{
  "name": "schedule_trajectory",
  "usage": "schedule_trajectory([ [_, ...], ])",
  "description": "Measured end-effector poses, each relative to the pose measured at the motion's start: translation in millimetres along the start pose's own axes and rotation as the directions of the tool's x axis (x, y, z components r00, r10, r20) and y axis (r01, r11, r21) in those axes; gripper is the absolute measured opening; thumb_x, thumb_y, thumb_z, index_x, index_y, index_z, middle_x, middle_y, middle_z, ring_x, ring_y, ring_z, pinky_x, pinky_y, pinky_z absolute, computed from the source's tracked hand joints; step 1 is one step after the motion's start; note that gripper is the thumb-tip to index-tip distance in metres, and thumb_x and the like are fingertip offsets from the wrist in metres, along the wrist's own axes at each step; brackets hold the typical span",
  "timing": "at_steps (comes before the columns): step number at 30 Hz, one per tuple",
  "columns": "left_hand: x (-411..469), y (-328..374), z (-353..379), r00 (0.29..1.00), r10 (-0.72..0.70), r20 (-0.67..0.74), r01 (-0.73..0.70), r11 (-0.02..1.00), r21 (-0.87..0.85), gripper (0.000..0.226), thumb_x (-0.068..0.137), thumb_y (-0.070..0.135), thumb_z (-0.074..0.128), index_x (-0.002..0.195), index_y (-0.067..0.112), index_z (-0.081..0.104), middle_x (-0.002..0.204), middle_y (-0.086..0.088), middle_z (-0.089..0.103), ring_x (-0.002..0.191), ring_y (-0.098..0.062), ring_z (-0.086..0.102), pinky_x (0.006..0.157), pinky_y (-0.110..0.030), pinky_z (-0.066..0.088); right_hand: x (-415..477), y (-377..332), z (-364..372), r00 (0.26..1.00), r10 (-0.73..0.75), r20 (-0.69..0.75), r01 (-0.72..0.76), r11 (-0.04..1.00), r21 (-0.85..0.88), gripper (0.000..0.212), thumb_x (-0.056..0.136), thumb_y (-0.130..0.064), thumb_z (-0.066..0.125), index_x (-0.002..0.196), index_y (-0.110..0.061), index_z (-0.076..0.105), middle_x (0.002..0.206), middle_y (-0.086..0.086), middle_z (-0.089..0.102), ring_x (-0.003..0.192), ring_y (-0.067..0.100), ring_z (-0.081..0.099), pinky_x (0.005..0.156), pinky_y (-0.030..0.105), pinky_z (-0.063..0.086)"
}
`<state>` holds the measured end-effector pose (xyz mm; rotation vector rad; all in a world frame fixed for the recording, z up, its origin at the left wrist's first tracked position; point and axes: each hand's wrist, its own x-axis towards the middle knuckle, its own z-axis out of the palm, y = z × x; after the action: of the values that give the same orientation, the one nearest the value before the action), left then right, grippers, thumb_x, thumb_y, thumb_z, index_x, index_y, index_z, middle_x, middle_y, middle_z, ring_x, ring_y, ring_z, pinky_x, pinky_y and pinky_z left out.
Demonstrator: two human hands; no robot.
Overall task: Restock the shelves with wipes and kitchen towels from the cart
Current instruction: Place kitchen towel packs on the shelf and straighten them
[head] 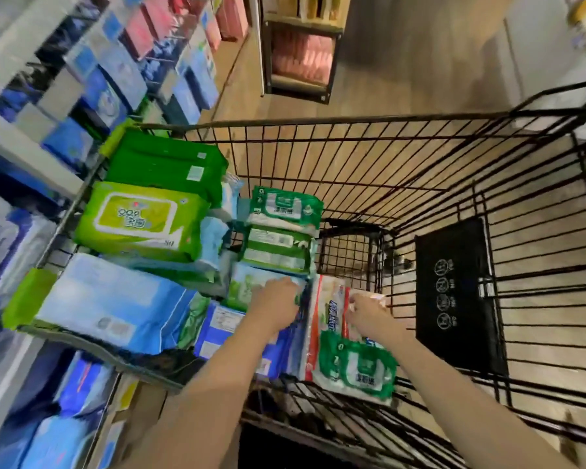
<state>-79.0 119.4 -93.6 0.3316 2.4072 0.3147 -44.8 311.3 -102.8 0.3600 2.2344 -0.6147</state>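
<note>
I am looking down into the cart [352,120], which is standing just right of the shelves [31,154]. Both of my hands are down among the stock at its near-left part. They are apart, each on its own pack.

My left hand [278,301] is curling its fingers over the right edge of a pale green wipes pack [247,286]. My right hand [366,311] is closing on the far end of the kitchen towel pack [325,319], which is lying lengthwise just right of the wipes. The blur is hiding how firm either grip is.

I am judging the towel pack to be light, bulky and squashy under slick film, so a pinch at one end would likely stretch the wrapper or slip. A hand around its middle, or one at each end, looks safer.

Two dark green wipes packs [362,370] are resting on its near end, and I expect them to slide off if it tilts.

The wipes look denser and floppier; I would grip them across the short side.

More packs are piled to the left — a lime wipes pack [139,221] among them — so none of this stock has reached the shelves yet.
</note>
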Motion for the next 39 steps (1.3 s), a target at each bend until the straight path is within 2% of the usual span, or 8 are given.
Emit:
schedule_trajectory([
  [5, 42, -26, 13, 0.999, 0.031, 0.031, -0.036, 0.986, 0.163, 0.056, 0.093, 0.017, 0.047, 0.146, 0.013, 0.030, 0.159, -0.005, 0.014, 0.143, -0.026, 0.017, 0.113, -0.051, 0.021, 45, -4, 40, 0.988, 0.134, 0.077, -0.140, 0.986, 0.085, 0.073, 0.090, -0.044, 0.056, 0.148, -0.016, 0.021, 0.135, 0.019, 0.050, 0.107, 0.030, 0.058, 0.083, 0.035, 0.050],
  [9, 57, -43, 24, 0.998, 0.065, -0.006, -0.062, 0.974, 0.219, 0.057, 0.095, 0.020, 0.045, 0.148, 0.015, 0.024, 0.160, 0.001, 0.007, 0.144, -0.024, 0.013, 0.115, -0.050, 0.017, 63, -23, 58, 0.973, 0.231, -0.025, -0.228, 0.970, 0.088, 0.090, 0.091, -0.045, 0.058, 0.153, -0.018, -0.001, 0.154, 0.021, 0.023, 0.143, 0.038, 0.020, 0.114, 0.045, 0.026],
  [15, 61, -53, 27, 0.991, 0.115, -0.063, -0.101, 0.976, 0.192, 0.057, 0.093, 0.029, 0.049, 0.145, 0.019, 0.029, 0.158, 0.006, 0.010, 0.143, -0.017, 0.013, 0.116, -0.048, 0.016, 82, -43, 87, 0.934, 0.319, -0.158, -0.277, 0.930, 0.244, 0.101, 0.090, -0.043, 0.060, 0.149, 0.001, -0.009, 0.156, 0.024, 0.009, 0.142, 0.037, 0.019, 0.111, 0.041, 0.027],
  [21, 63, -55, 25, 0.989, 0.127, -0.071, -0.113, 0.978, 0.178, 0.057, 0.093, 0.030, 0.048, 0.146, 0.019, 0.029, 0.157, 0.007, 0.012, 0.142, -0.015, 0.013, 0.118, -0.045, 0.012, 77, -31, 76, 0.921, 0.348, -0.178, -0.248, 0.872, 0.422, 0.098, 0.087, -0.030, 0.067, 0.151, -0.008, -0.003, 0.147, 0.017, 0.027, 0.130, 0.037, 0.036, 0.105, 0.042, 0.037],
  [26, 59, -50, 22, 0.993, 0.110, -0.046, -0.103, 0.985, 0.139, 0.056, 0.094, 0.031, 0.047, 0.146, 0.017, 0.030, 0.157, 0.004, 0.015, 0.142, -0.017, 0.016, 0.117, -0.044, 0.013, 60, -26, 49, 0.923, 0.290, -0.255, -0.142, 0.869, 0.473, 0.088, 0.078, -0.022, 0.075, 0.143, -0.020, 0.017, 0.136, 0.005, 0.038, 0.118, 0.029, 0.047, 0.089, 0.040, 0.046],
  [30, 60, -37, 2, 1.000, 0.024, -0.016, -0.026, 0.989, -0.149, 0.066, 0.095, 0.033, 0.052, 0.150, 0.015, 0.022, 0.157, 0.002, 0.018, 0.140, -0.020, 0.026, 0.113, -0.039, 0.024, 42, -22, 19, 0.923, 0.162, -0.349, 0.035, 0.868, 0.495, 0.089, 0.073, -0.015, 0.078, 0.141, -0.017, 0.020, 0.130, 0.001, 0.044, 0.120, 0.024, 0.048, 0.092, 0.033, 0.042],
  [33, 62, -26, -19, 0.992, 0.088, -0.087, -0.109, 0.951, -0.289, 0.081, 0.089, 0.039, 0.063, 0.152, 0.012, 0.018, 0.158, 0.001, 0.017, 0.141, -0.020, 0.026, 0.115, -0.038, 0.025, 24, -19, -1, 0.944, 0.051, -0.325, 0.139, 0.834, 0.534, 0.088, 0.068, -0.016, 0.082, 0.134, -0.029, 0.025, 0.124, -0.005, 0.053, 0.113, 0.015, 0.055, 0.088, 0.032, 0.047],
  [39, 61, -6, -80, 0.946, 0.304, -0.112, -0.315, 0.944, -0.101, 0.112, 0.070, 0.048, 0.078, 0.153, 0.021, 0.007, 0.160, 0.005, 0.009, 0.145, -0.016, 0.012, 0.119, -0.042, 0.011, 11, -30, -34, 0.956, -0.161, -0.244, 0.263, 0.838, 0.478, 0.102, 0.065, -0.016, 0.085, 0.146, -0.028, 0.022, 0.122, -0.007, 0.058, 0.109, 0.012, 0.057, 0.095, 0.040, 0.049],
])
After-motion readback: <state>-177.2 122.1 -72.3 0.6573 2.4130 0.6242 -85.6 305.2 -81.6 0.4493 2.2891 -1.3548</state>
